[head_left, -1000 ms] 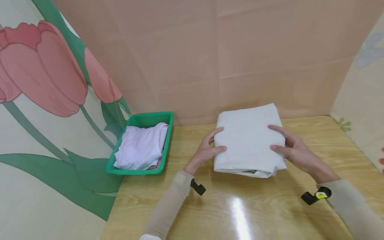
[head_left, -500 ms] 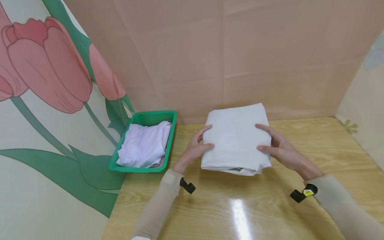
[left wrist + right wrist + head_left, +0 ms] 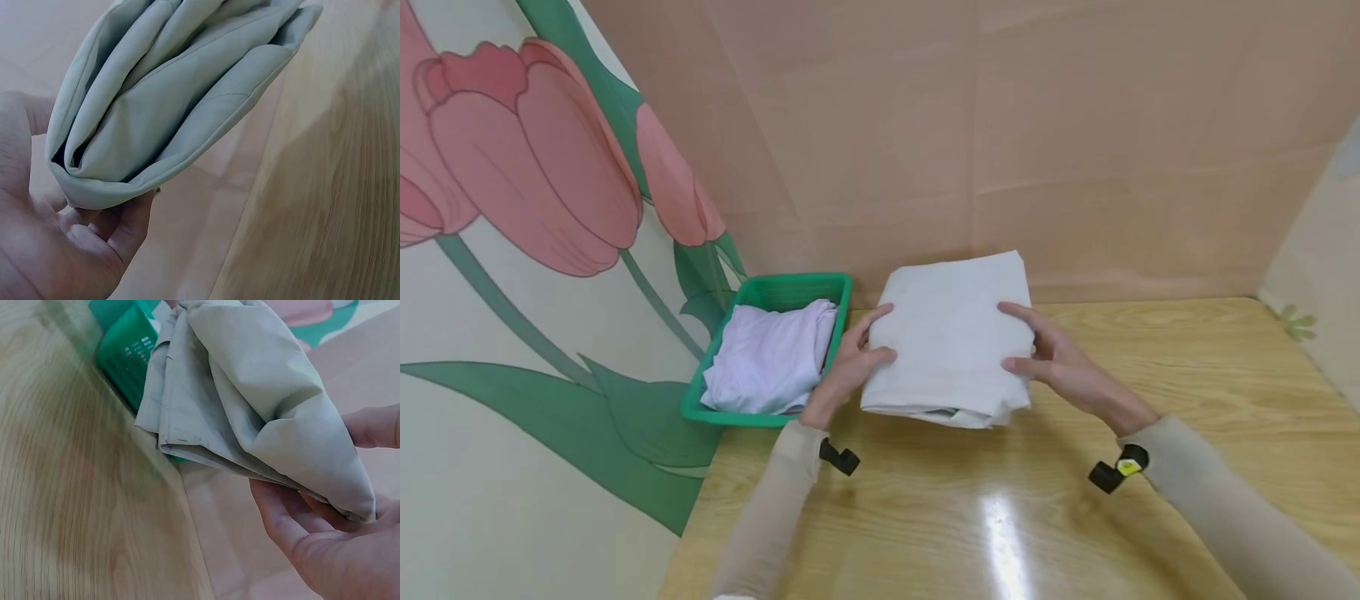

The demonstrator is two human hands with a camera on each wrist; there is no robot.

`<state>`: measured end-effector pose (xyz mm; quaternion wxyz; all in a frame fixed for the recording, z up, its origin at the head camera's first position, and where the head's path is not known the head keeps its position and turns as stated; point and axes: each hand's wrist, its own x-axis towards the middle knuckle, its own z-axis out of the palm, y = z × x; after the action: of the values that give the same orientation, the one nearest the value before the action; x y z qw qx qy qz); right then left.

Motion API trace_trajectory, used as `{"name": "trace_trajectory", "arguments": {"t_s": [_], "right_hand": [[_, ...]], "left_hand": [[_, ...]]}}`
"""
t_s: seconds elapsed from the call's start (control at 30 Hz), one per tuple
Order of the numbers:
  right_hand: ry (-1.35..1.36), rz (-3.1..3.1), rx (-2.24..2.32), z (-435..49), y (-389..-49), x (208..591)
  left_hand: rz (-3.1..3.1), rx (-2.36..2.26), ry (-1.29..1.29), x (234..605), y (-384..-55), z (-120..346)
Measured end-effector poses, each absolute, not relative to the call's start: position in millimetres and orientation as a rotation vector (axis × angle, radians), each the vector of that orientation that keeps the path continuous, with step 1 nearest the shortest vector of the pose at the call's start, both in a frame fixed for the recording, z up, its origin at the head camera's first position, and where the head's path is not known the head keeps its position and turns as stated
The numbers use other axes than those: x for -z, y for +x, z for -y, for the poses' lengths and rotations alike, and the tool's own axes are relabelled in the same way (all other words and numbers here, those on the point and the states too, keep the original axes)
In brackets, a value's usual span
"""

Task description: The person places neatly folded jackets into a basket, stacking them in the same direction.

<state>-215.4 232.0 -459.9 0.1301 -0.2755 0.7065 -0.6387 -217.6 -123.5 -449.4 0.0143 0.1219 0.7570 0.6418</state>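
Observation:
A folded white cloth [image 3: 947, 333], squarish and several layers thick, is held up over the table between both hands. My left hand [image 3: 850, 358] grips its left edge, thumb on top and the other fingers beneath. On the opposite edge my right hand [image 3: 1067, 362] holds it the same way. In the left wrist view the folded layers of the cloth [image 3: 162, 119] show at its near side. From the right wrist, the cloth [image 3: 269, 394] has a loose flap at its lower side. A green basket [image 3: 694, 408] stands just left of my left hand, with a lilac garment [image 3: 767, 354] lying folded in it.
The wooden table [image 3: 1150, 367] runs up to a wall hung with a pinkish-brown sheet [image 3: 865, 125]. A wall painted with tulips [image 3: 535, 158] borders it on the left, and a pale wall [image 3: 1318, 267] on the right. Each wrist wears a black strap with a small camera.
Both hands have carried the folded cloth leftward across the table, closer to the green basket. The head view has shifted slightly to the right. The grip of both hands looks the same.

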Motion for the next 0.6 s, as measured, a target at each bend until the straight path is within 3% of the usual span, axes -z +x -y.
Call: {"name": "trace_trajectory", "arguments": {"t_s": [0.6], "right_hand": [[-0.789,-2.017,1.923,-156,-225,446]], "left_hand": [[-2.421,-2.058,0.321,434,-202,188]]}}
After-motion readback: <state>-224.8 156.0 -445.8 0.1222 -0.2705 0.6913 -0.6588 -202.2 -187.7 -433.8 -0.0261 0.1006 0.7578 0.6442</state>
